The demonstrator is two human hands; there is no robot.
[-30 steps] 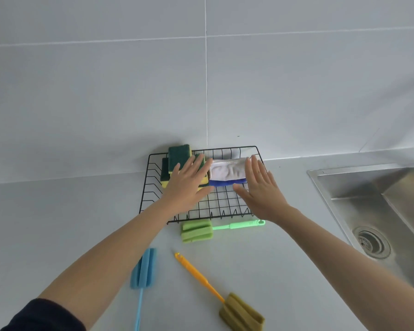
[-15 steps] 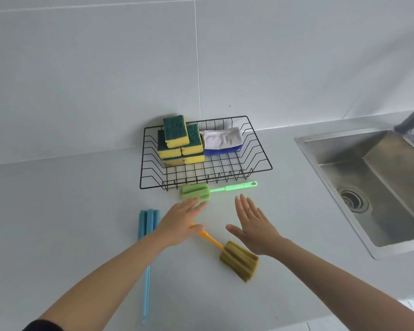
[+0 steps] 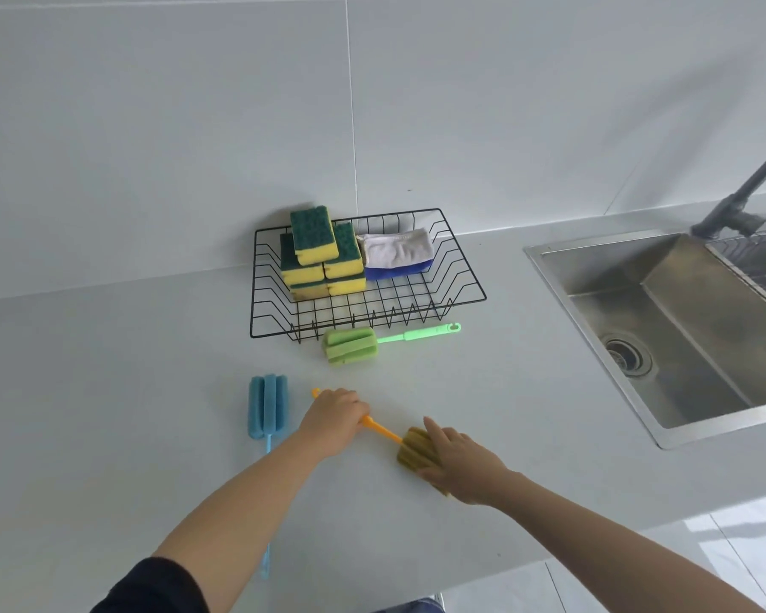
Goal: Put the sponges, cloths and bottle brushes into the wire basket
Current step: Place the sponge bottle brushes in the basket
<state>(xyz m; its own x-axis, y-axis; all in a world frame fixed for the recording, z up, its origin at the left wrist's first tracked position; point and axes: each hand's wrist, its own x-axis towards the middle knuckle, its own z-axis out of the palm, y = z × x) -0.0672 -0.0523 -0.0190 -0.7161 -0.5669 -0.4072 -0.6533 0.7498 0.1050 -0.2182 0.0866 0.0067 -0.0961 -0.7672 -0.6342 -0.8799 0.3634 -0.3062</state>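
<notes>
Both hands on the orange brush near the bench's front edge.

The left hand point(image 3: 335, 420) has its fingers curled shut around the orange brush point(image 3: 383, 429) handle; the right hand point(image 3: 458, 462) lies over its olive sponge head, fingers bent loosely around it. The blue brush point(image 3: 266, 407) lies just left of the left hand, handle toward the front edge. The green brush point(image 3: 350, 346) lies along the basket point(image 3: 469, 276) front, outside it. The basket sits at the bench's back edge by the wall, holding stacked sponges point(image 3: 321, 258) on the left and folded cloths point(image 3: 396, 254) on the right. The sink point(image 3: 545, 276) is at the bench's right end.
</notes>
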